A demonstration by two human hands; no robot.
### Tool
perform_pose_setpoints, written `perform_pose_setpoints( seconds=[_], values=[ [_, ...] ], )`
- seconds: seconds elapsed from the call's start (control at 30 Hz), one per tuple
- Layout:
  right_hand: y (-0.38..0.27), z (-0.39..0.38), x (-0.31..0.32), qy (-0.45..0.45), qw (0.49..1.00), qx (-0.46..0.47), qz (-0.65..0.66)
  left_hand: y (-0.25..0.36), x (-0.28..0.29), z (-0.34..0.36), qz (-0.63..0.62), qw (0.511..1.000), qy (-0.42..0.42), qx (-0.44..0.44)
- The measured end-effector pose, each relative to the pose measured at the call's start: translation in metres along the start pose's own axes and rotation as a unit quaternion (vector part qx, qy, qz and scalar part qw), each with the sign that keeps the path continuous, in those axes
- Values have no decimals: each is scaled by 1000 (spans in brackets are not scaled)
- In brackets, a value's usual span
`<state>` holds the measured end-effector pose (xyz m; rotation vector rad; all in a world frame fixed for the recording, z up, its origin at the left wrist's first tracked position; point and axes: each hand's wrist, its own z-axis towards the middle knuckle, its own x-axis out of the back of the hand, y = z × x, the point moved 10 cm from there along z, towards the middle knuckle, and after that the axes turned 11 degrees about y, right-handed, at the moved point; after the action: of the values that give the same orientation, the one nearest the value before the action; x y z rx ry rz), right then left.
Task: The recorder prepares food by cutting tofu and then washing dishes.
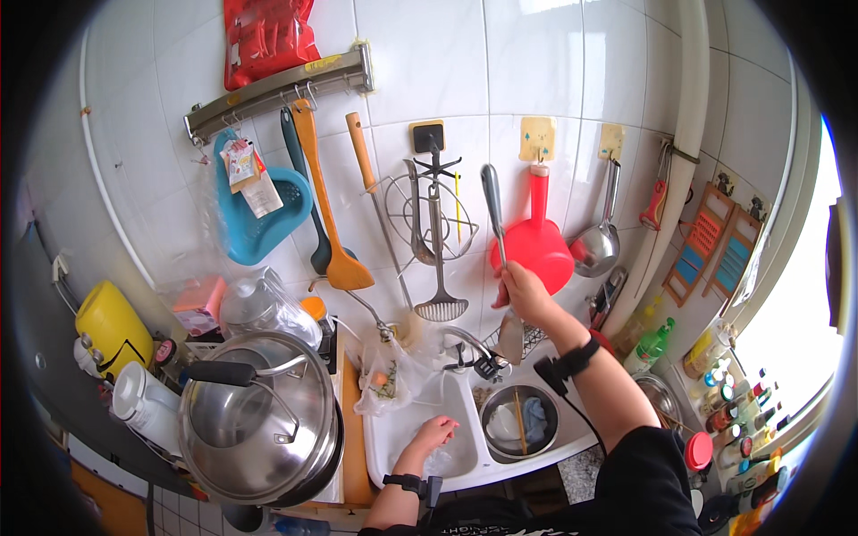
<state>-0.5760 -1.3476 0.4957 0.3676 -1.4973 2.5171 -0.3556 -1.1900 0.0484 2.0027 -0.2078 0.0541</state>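
My right hand (525, 293) is raised in front of the tiled wall, its fingers wrapped round a metal spatula (510, 339). The spatula's grey handle sticks up above the fist, and its flat blade points down toward the faucet (487, 364). Low over the left basin of the white double sink (474, 469) is my left hand (434, 432). Its fingers are loosely curled in, with nothing seen in them. A metal bowl (552, 438) stands in the right basin and holds a white dish, a bluish cloth and chopsticks. Just behind my right hand hangs a red ladle-shaped scoop (542, 255).
A large lidded steel pot (255, 420) stands left of the sink. Along the wall hang a wooden spatula (335, 246), a slotted turner (441, 308), a steel ladle (597, 248) and a blue basket (255, 223). Several bottles and jars (724, 420) line the right side. A plastic bag (384, 380) hangs by the sink.
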Motion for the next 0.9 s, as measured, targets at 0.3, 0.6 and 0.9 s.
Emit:
perform_pose_setpoints(
  seconds=[0.3, 0.6, 0.9],
  values=[
    [-24, 58, -24, -14, 996, 35, -75, -23, 25, -13, 8, 999, 25, 21],
    [-34, 49, -30, -15, 980, 93, -173, -8, 17, -14, 40, 999, 26, 25],
    [-37, 56, -23, 45, 982, 90, -163, 4, 4, -13, 39, 999, 14, 22]
  ],
)
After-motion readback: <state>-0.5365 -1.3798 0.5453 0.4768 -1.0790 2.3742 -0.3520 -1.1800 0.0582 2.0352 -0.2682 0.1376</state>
